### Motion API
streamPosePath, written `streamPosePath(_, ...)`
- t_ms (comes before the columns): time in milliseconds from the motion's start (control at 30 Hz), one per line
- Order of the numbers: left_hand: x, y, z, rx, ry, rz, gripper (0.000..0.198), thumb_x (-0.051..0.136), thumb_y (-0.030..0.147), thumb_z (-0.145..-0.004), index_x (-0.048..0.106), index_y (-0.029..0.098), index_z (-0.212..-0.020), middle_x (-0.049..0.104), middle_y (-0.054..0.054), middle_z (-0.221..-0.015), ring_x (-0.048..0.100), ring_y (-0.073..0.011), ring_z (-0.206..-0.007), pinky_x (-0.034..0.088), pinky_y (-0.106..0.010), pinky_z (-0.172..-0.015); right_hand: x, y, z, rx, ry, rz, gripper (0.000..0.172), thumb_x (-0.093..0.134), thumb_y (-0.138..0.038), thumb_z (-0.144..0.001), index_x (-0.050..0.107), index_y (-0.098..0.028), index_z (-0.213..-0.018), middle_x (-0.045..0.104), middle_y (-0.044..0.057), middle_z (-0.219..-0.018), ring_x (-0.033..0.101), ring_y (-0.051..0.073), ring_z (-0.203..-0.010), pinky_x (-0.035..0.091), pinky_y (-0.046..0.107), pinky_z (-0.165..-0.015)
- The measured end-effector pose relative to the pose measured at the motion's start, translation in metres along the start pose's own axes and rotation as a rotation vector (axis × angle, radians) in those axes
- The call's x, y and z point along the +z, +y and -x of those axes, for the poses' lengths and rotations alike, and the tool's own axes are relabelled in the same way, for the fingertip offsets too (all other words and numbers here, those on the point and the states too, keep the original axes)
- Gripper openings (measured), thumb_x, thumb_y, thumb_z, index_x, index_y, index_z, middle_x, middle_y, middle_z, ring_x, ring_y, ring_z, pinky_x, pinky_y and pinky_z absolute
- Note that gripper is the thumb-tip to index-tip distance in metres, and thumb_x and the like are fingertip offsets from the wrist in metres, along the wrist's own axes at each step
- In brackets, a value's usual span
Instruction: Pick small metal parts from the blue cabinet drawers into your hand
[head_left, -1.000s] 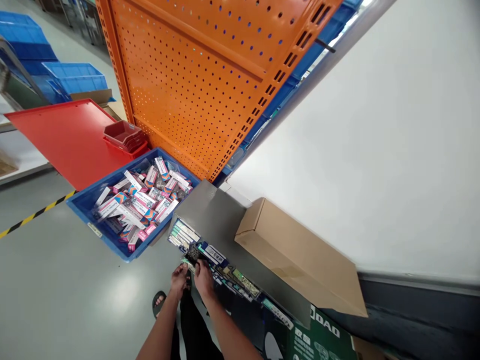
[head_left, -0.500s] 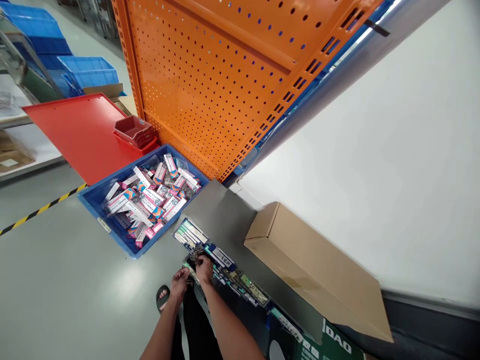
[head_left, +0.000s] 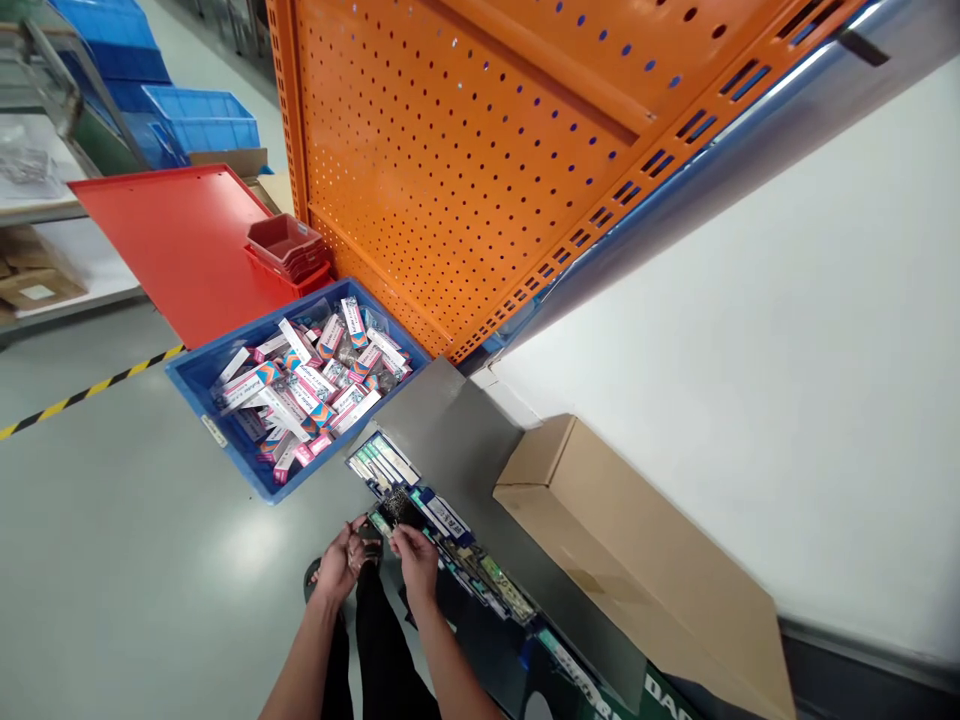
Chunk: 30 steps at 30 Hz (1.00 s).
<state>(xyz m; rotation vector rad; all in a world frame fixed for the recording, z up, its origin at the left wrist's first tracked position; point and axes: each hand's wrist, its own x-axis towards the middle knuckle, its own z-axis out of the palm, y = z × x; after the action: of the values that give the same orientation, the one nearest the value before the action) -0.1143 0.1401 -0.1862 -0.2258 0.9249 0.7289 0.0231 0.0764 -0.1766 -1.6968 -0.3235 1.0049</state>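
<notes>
In the head view, my right hand (head_left: 417, 562) is just below a small bin of dark, tiny loose parts (head_left: 399, 507). Its thumb and fingertips pinch together; whatever is between them is too small to name. My left hand (head_left: 340, 562) is beside it to the left, over my feet, with its fingers curled in. What lies in that palm cannot be made out. Several small labelled bins (head_left: 448, 515) run in a row along the front edge of a grey metal surface (head_left: 457, 420).
A blue crate (head_left: 217, 430) full of small white and pink boxes (head_left: 304, 390) stands at left. Behind it are a red panel (head_left: 180, 240) and stacked red trays (head_left: 285, 245). An orange perforated rack (head_left: 450, 170) rises ahead. A long cardboard box (head_left: 637, 560) sits along the wall.
My right hand has drawn back from the bin of tiny parts, towards me. The left hand has shifted left and down, away from the bin's edge. The camera view has turned slightly.
</notes>
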Motion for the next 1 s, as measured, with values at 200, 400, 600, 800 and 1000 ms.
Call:
streamPosePath(200,0.027,-0.013,0.032,-0.014,-0.103,0.031,0.042,0.041,0.02,-0.109,0.049,0.009,-0.148,0.068,-0.021,-0.133,0.068,-0.0258,-0.122,0.061,-0.034,-0.095,-0.004,-0.047,0.034,-0.097,-0.225,0.042,0.033,0.078,-0.05,-0.082,0.078,-0.018,-0.09,0.076,0.008,-0.083,0.071,0.022,-0.071,0.061,0.03,-0.067)
streamPosePath(400,0.045,-0.023,0.056,-0.019,-0.206,0.125,0.055,0.042,0.025,-0.109,0.033,0.015,-0.162,0.057,-0.018,-0.15,0.055,-0.0265,-0.141,0.051,-0.037,-0.112,-0.01,-0.084,0.045,-0.153,-0.284,0.183,0.025,0.073,-0.039,-0.089,0.081,-0.019,-0.102,0.078,0.009,-0.1,0.074,0.025,-0.088,0.061,0.032,-0.083)
streamPosePath(600,0.044,-0.03,0.062,0.0,-0.227,0.178,0.052,0.041,0.032,-0.11,0.04,0.015,-0.159,0.057,-0.018,-0.151,0.05,-0.0263,-0.145,0.04,-0.041,-0.122,-0.018,-0.095,0.048,-0.144,-0.29,0.217,0.027,0.071,-0.038,-0.09,0.081,-0.019,-0.105,0.077,0.011,-0.104,0.074,0.027,-0.092,0.063,0.038,-0.086)
streamPosePath(800,0.044,-0.033,0.066,0.025,-0.25,0.185,0.047,0.046,0.031,-0.108,0.053,0.01,-0.149,0.056,-0.019,-0.151,0.047,-0.0296,-0.147,0.036,-0.044,-0.125,-0.023,-0.101,0.05,-0.169,-0.318,0.236,0.025,0.069,-0.035,-0.09,0.081,-0.02,-0.107,0.077,0.01,-0.108,0.073,0.027,-0.097,0.061,0.037,-0.092)
streamPosePath(1000,0.046,-0.034,0.071,0.028,-0.26,0.174,0.046,0.046,0.029,-0.108,0.052,0.013,-0.151,0.056,-0.018,-0.152,0.044,-0.0286,-0.149,0.036,-0.045,-0.126,-0.026,-0.109,0.052,-0.183,-0.329,0.246,0.025,0.07,-0.035,-0.091,0.081,-0.019,-0.107,0.077,0.011,-0.107,0.073,0.027,-0.096,0.061,0.038,-0.093)
